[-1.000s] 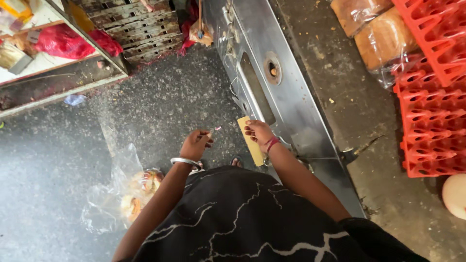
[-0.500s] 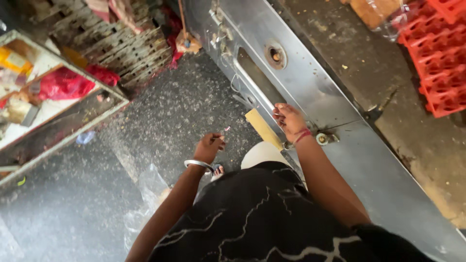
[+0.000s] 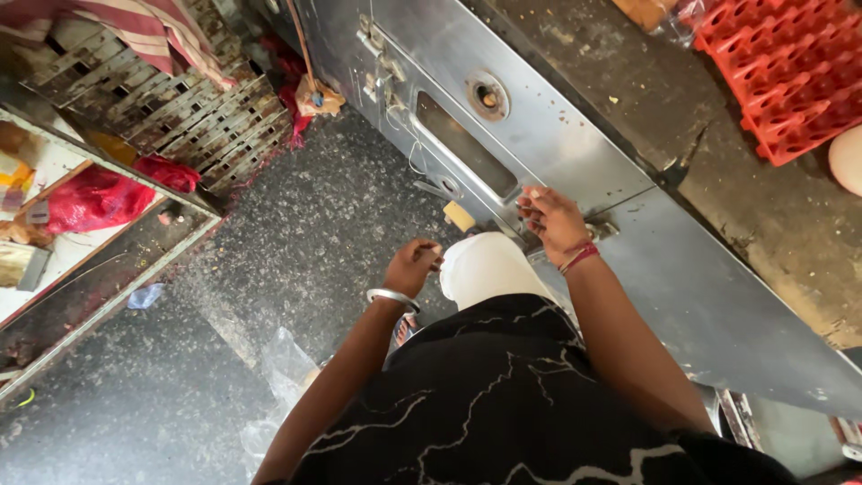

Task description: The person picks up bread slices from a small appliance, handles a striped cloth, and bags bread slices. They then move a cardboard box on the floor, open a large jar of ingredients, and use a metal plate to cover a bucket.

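Left hand point(image 3: 411, 267) closed around unidentifiable item; red crates point(image 3: 781, 72) cropped.

Brushed steel door point(image 3: 557, 144); speckled stone floor point(image 3: 296, 242)

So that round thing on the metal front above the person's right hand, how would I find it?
Start at the long steel cabinet front running diagonally under the dark worktop. Up the panel from the right hand lies a long rectangular slot. Just beyond it sits the round fitting, the only circular piece there, ringed and dark-centred.
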